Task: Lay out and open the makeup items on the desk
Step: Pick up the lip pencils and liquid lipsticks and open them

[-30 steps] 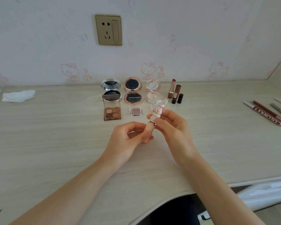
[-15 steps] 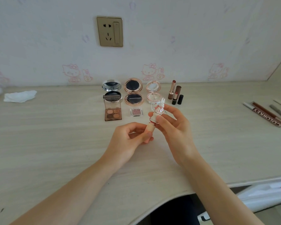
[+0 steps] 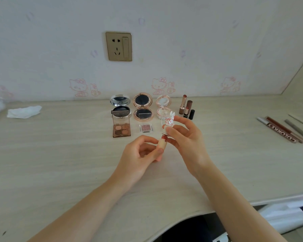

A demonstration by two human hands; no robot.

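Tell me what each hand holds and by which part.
The left hand pinches the lip tint tube by its body; the right hand pinches its bunny-topped cap, just lifted clear of the neck.

Crumpled white tissue (image 3: 24, 111) seen far left of hands on desk (image 3: 59, 163); wall socket (image 3: 119, 46) mounted above, behind them.

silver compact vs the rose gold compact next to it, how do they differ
The silver compact has a chrome rim; the rose gold compact has a pinkish-gold one. The eyeshadow palette stands right in front of the silver compact and hides part of its base, while the rose gold compact's base shows whole, with a dark rectangular reflection. Both are round, open, lids raised toward the wall, with dark insides.
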